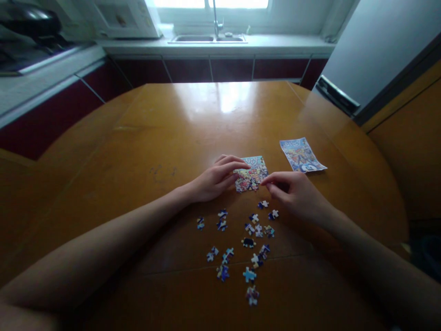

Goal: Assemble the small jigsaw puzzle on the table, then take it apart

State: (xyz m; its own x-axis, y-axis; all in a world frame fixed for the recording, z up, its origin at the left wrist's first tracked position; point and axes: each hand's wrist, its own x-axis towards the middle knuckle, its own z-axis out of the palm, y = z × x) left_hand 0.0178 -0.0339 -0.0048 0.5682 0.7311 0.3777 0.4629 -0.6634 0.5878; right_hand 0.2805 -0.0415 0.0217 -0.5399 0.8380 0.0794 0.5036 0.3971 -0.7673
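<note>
A partly joined jigsaw puzzle (252,174) lies on the round wooden table (172,138). My left hand (215,179) rests at its left edge, fingers stretched over the top left corner and touching it. My right hand (296,193) is at the puzzle's right lower edge, thumb and forefinger pinched together at the rim; whether a piece is between them is hidden. Several loose puzzle pieces (248,241) are scattered on the table nearer to me, below both hands.
A printed picture card (301,155) lies to the right of the puzzle. Beyond the table runs a counter with a sink (206,38) under a window, a microwave (126,18) at left, and a dark pan (31,20) at far left.
</note>
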